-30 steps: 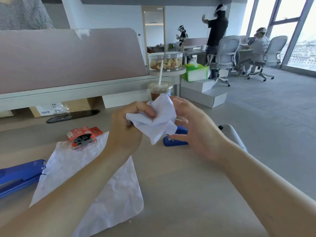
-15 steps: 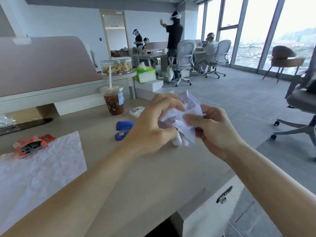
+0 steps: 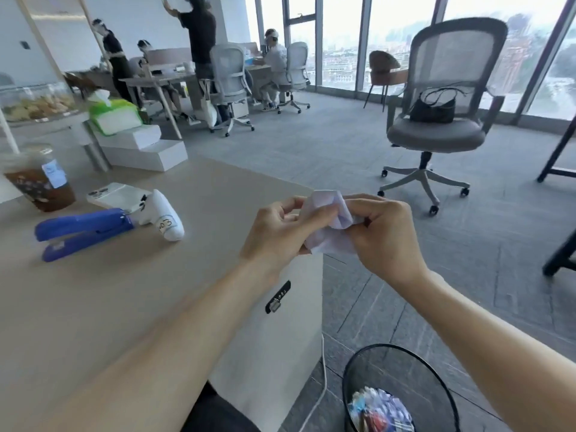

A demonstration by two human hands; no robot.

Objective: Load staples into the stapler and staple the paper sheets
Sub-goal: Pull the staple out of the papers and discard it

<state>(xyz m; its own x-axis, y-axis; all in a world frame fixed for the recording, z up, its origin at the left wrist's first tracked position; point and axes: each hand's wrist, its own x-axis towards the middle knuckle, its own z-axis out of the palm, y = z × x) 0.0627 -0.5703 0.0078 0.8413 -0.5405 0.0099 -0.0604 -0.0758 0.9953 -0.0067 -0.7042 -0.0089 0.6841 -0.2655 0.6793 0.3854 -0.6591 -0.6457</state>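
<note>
A crumpled white paper (image 3: 328, 222) is squeezed between my left hand (image 3: 277, 232) and my right hand (image 3: 383, 235), held in the air past the desk's right corner. Both hands are closed around it, fingers pressing it into a wad. A blue stapler (image 3: 82, 230) lies on the beige desk (image 3: 124, 291) at the left, well away from my hands. The flat paper sheet and the red staple box are out of view.
An iced coffee cup (image 3: 39, 179), a phone (image 3: 117, 194) and a white controller (image 3: 165, 218) sit beside the stapler. A black mesh waste bin (image 3: 402, 391) stands on the floor below my right forearm. A grey office chair (image 3: 442, 120) with a black bag stands beyond.
The view has swung to the right, away from the flat sheet and staple box. My hands have carried the paper off the desk edge and crushed it into a tighter wad.
</note>
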